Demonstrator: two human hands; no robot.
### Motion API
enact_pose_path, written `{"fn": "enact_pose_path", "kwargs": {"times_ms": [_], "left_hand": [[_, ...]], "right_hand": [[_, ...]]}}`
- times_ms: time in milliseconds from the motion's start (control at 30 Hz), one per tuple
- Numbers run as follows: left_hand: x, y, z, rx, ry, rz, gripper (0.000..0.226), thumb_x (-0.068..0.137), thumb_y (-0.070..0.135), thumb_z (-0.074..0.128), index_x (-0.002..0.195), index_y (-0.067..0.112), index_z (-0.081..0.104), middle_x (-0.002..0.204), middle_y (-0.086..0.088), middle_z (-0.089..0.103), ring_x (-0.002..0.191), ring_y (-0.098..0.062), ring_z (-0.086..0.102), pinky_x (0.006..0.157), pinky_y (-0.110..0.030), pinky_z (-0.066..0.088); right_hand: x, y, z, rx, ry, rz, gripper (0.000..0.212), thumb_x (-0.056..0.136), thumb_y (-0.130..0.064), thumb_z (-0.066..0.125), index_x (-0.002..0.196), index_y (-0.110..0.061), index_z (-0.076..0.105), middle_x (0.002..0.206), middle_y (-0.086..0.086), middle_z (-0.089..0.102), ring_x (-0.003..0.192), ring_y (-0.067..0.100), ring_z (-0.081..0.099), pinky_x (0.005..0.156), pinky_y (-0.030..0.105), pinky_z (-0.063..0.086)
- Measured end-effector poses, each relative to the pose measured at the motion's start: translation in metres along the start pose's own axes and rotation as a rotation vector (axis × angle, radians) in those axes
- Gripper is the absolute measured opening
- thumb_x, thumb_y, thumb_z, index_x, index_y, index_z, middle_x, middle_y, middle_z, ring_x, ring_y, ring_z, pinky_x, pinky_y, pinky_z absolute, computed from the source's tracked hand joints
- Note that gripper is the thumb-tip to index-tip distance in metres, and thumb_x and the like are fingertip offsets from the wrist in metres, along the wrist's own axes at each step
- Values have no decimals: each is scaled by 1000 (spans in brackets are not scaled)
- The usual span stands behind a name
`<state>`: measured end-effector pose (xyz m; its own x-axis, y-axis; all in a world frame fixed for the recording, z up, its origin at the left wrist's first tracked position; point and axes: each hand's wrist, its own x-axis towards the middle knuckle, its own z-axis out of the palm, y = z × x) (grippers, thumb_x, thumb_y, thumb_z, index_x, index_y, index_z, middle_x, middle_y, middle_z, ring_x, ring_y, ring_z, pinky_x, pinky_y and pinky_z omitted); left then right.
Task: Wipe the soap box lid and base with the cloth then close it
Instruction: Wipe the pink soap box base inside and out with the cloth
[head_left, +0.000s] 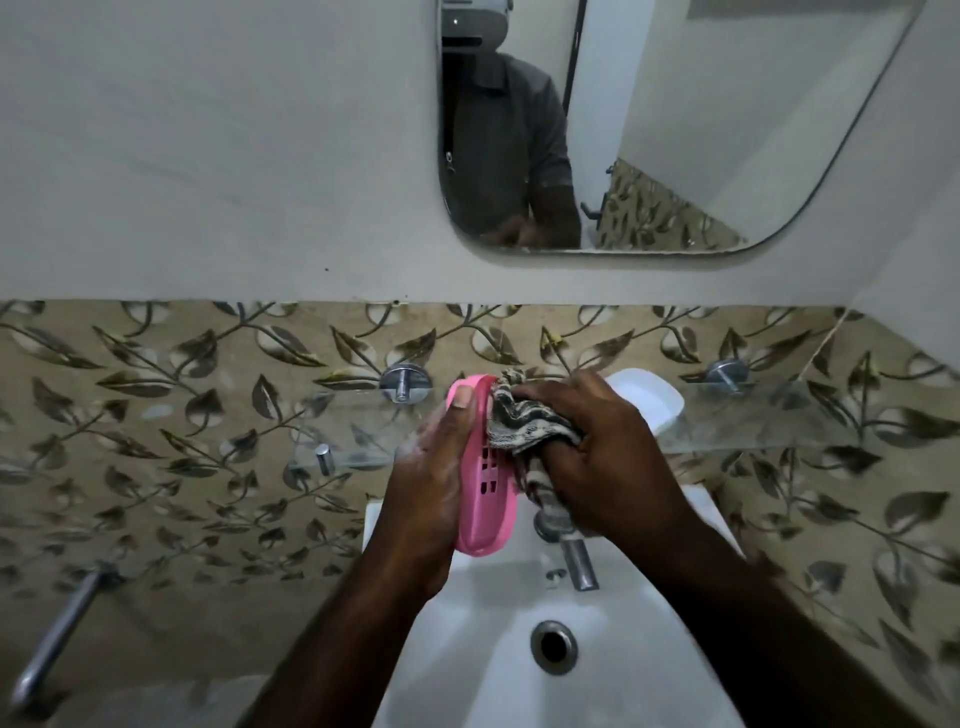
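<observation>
My left hand (434, 470) grips the pink soap box base (488, 514) on edge above the sink, thumb laid along its upper rim. The base has small slots in its floor. My right hand (597, 452) holds a bunched striped cloth (519, 421) and presses it against the inner side of the pink base. A tail of the cloth hangs down past my fingers. The white soap box lid (657, 402) lies on the glass shelf behind my right hand, partly hidden by it.
A white sink (467, 639) with a drain hole (554, 647) lies below my hands, a chrome tap (579, 564) at its back. A glass shelf (753, 415) on chrome brackets runs along the leaf-patterned tiles. A mirror (675, 130) hangs above, and a metal pipe (57, 634) is at lower left.
</observation>
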<state>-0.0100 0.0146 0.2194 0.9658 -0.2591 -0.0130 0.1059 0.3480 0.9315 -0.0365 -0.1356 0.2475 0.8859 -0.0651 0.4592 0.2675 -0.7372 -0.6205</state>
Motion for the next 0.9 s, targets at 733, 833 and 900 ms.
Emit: {"fn": "enact_pose_path", "kwargs": {"times_ms": [733, 833, 900], "left_hand": [[-5, -2, -1, 66, 21, 49, 49, 71, 62, 62, 99, 24, 74, 84, -9, 77, 73, -25, 73, 64, -33, 59], [-3, -3, -2, 95, 10, 107, 49, 78, 62, 63, 108, 24, 71, 89, -8, 76, 82, -26, 72, 74, -40, 57], [0, -1, -1, 162, 14, 159, 38, 82, 59, 61, 108, 35, 71, 89, -10, 75, 76, -27, 68, 72, -43, 54]], "right_hand": [[-7, 4, 1, 88, -202, 127, 22, 80, -24, 54, 96, -27, 69, 88, -10, 71, 85, 6, 66, 79, 39, 54], [-19, 2, 12, 184, -282, 203, 11, 83, -23, 56, 80, -17, 65, 74, -1, 69, 71, 12, 66, 70, 44, 53], [-31, -4, 21, 291, -357, 217, 17, 86, -24, 57, 73, -14, 63, 70, 4, 69, 67, 18, 66, 66, 41, 54]]}}
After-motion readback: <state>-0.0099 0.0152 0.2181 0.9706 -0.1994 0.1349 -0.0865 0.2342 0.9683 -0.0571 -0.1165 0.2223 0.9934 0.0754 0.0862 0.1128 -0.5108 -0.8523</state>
